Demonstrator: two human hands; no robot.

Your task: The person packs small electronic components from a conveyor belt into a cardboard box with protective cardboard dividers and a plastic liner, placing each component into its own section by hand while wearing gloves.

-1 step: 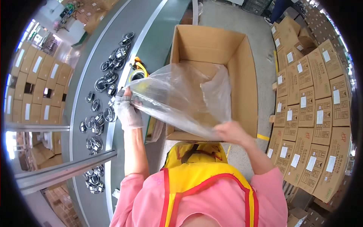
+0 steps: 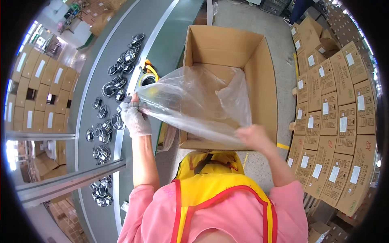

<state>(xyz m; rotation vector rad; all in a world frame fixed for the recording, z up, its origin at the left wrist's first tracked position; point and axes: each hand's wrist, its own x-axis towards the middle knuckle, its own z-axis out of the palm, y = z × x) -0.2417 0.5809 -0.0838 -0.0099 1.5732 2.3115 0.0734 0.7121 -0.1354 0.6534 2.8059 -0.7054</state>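
A large clear plastic bag (image 2: 194, 101) is stretched between both my hands above an open, empty brown cardboard box (image 2: 265, 69). My left hand (image 2: 135, 117), in a white glove, grips the bag's left edge by the box's near left corner. My bare right hand (image 2: 253, 135) holds the bag's right edge over the box's near wall. The bag hangs partly inside the box and hides part of its floor.
To the left runs a curved grey conveyor belt (image 2: 87, 101) carrying several black coiled cables (image 2: 111, 87). A yellow tape roll (image 2: 148, 75) sits beside the box. Stacks of sealed labelled cartons (image 2: 336, 121) line the right. A metal rail (image 2: 69, 184) crosses at lower left.
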